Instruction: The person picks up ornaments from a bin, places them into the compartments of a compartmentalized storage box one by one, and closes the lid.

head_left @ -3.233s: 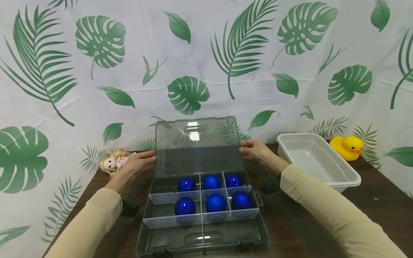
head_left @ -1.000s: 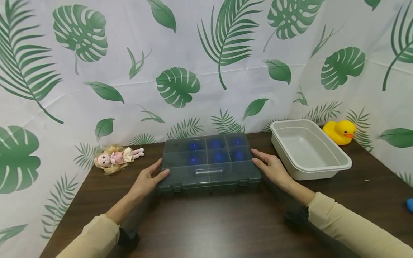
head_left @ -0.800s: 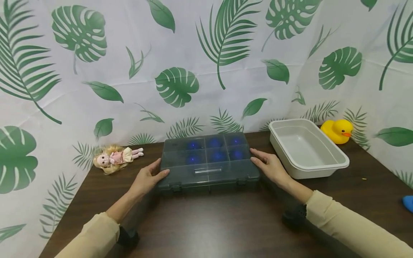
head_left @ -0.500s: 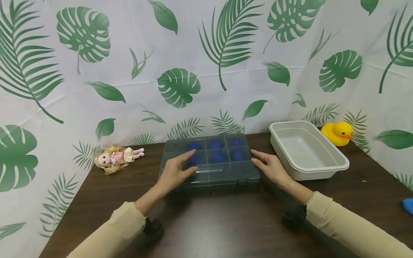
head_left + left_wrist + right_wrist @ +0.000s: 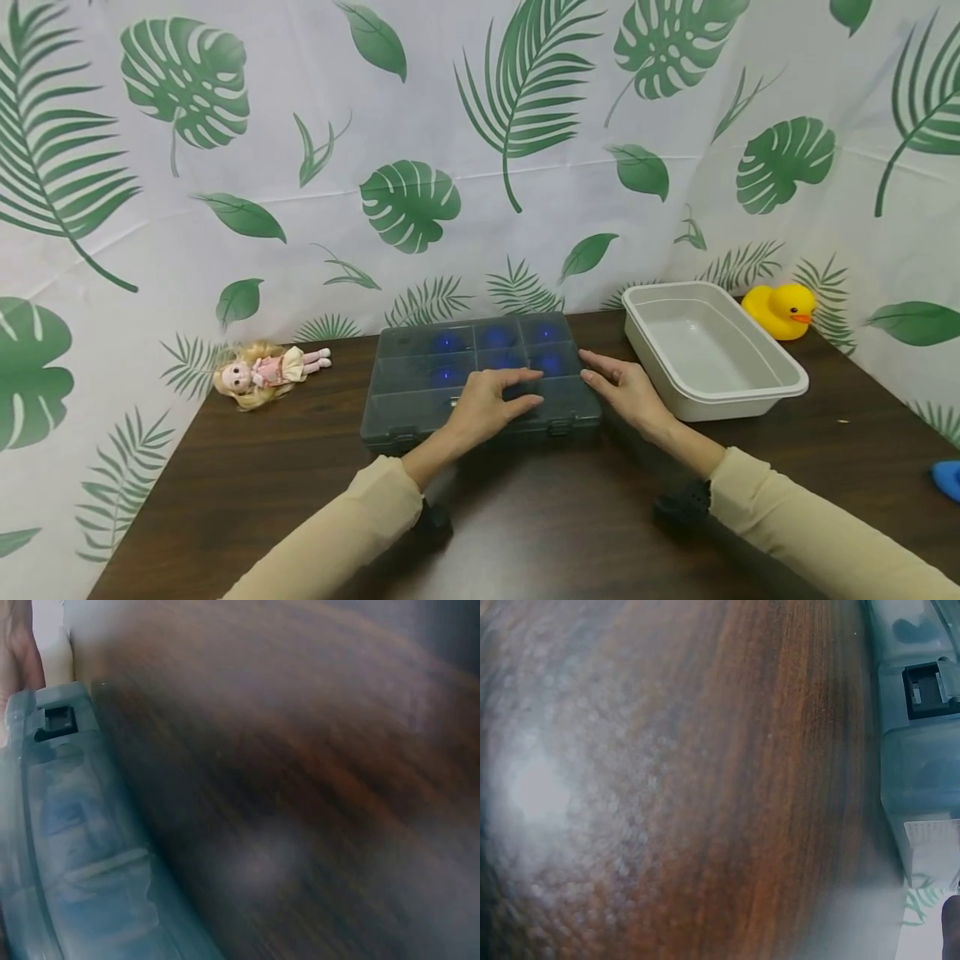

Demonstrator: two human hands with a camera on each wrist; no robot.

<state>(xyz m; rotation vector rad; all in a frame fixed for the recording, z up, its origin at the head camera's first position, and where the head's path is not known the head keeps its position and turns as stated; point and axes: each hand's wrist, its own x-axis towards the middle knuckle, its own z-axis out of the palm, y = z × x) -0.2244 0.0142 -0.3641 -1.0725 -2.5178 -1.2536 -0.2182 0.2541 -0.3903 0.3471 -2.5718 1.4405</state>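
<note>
A flat, see-through grey compartment box (image 5: 420,406) lies on the table with its lid down. Through the lid show several blue balls (image 5: 447,343) in the rear compartments. My left hand (image 5: 483,408) is over the front right part of the lid, thumb and fingers apart and pointing right, hiding part of the box. At the box's right side, my right hand (image 5: 630,396) has its fingertips right by the edge, fingers extended. A front latch (image 5: 57,721) shows in the left wrist view, and a dark latch (image 5: 928,691) in the right wrist view.
A light grey plastic tub (image 5: 720,393) stands right of the box, with a yellow rubber duck (image 5: 780,312) behind it. A blond doll (image 5: 272,372) lies at the back left. Part of a blue object (image 5: 948,478) shows at the right edge. Leaf-print cloth (image 5: 315,192) hangs behind the table.
The lid, raised 3.2 seconds ago, is now down, and the box sits farther back. My left hand has moved from the box's left edge rightward across the lid; the right hand stays at its side.
</note>
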